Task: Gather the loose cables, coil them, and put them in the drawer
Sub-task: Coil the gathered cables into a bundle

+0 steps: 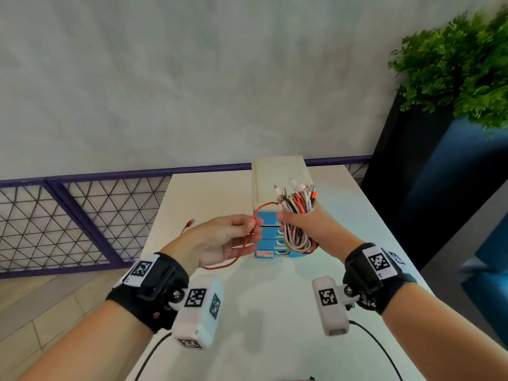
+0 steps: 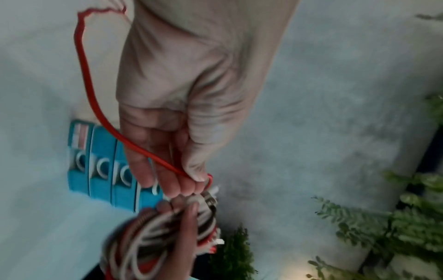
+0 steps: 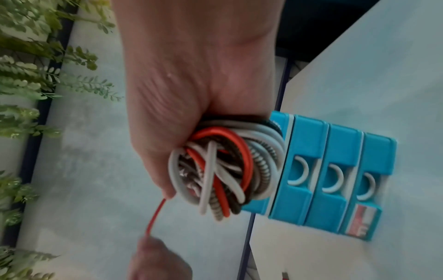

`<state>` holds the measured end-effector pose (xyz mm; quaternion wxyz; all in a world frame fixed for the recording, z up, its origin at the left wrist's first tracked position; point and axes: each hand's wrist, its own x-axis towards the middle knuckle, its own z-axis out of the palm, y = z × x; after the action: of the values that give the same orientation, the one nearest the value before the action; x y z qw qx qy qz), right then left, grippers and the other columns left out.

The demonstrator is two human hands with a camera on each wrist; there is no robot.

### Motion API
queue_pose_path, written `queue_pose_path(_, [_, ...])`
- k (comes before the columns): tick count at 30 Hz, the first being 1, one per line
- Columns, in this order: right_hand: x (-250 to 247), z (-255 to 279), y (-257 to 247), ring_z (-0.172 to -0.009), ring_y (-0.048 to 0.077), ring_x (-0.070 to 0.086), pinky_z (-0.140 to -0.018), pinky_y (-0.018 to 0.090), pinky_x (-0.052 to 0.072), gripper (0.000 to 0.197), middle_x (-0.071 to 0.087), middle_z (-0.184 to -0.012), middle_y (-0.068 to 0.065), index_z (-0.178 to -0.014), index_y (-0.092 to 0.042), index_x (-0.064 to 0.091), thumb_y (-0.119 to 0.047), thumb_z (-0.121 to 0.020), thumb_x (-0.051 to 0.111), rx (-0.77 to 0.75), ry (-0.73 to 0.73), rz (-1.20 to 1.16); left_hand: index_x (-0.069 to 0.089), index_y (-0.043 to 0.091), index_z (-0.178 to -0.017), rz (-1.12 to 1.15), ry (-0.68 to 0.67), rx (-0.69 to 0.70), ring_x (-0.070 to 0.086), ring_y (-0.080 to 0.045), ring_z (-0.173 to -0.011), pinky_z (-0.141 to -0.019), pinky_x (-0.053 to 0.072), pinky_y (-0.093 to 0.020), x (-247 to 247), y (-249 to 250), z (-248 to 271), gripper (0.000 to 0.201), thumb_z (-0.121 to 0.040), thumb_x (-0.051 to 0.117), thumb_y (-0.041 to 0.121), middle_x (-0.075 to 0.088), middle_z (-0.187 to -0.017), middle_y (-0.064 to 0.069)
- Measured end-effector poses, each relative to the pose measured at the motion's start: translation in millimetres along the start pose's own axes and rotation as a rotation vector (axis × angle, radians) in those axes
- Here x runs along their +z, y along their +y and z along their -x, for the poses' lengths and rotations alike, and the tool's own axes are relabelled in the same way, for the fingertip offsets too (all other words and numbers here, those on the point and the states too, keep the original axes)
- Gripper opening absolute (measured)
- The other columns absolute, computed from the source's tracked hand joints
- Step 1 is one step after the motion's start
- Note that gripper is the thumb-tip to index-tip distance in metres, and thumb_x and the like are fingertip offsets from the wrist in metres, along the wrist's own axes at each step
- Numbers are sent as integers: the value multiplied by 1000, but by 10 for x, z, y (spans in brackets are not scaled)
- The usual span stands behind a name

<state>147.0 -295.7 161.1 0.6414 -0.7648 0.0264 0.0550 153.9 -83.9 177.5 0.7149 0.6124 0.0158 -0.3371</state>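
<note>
My right hand (image 1: 297,220) grips a coiled bundle of cables (image 1: 298,215), white, red and dark braided, with the plug ends sticking up; the same bundle of cables (image 3: 223,170) fills the right wrist view. A loose red cable (image 1: 242,251) runs from the bundle to my left hand (image 1: 247,225), which pinches it between thumb and fingers, then loops down over the table to its plug end (image 1: 190,223). In the left wrist view the red cable (image 2: 107,125) crosses my palm. Behind both hands stands a small drawer unit (image 1: 277,182) with several blue drawers (image 3: 335,170), all closed.
The white table (image 1: 275,298) carries the drawer unit near its far edge. A purple mesh railing (image 1: 82,215) runs to the left. A dark planter with green foliage (image 1: 461,67) stands at the right. Black wires (image 1: 379,347) trail from the wrist cameras.
</note>
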Motion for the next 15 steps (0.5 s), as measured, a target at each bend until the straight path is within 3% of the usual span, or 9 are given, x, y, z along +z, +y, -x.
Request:
queue_pose_path(4, [193,33,46,-90,14,72,-93,43,54,40,73,-94,1,-107,-18,61,-49,-82,68,9,20,-86,68,14,-83,-20,65,116,65,-4,-56,-53,53,-15,202,44,-19,8,-84,65,6,68,-64,1])
queue_pose_path(8, [320,58,81,-100,17,70,-97,41,51,62,73,-104,5,-113,-18,62,-65,-73,65,11,-7,-251,73,13,-83,-160,127,209,64,-4,-60,-52,48,-15,301,21,-44,9,-80,72,6,71,-70,3])
queue_pose_path(12, [387,82,99,-104,28,67,-95,42,52,57,69,-105,15,-111,-7,63,-50,-76,74,27,-89,-406,74,10,-85,-311,205,300,62,-4,-58,-51,46,-15,350,-4,-24,8,-79,72,5,68,-72,-3])
queue_pose_path(15, [403,99,128,-95,34,66,-82,42,53,52,67,-98,20,-112,1,64,-33,-75,78,38,-95,-453,72,15,-81,-411,232,343,61,-6,-61,-50,46,-15,371,-1,-8,12,-78,72,3,67,-70,-2])
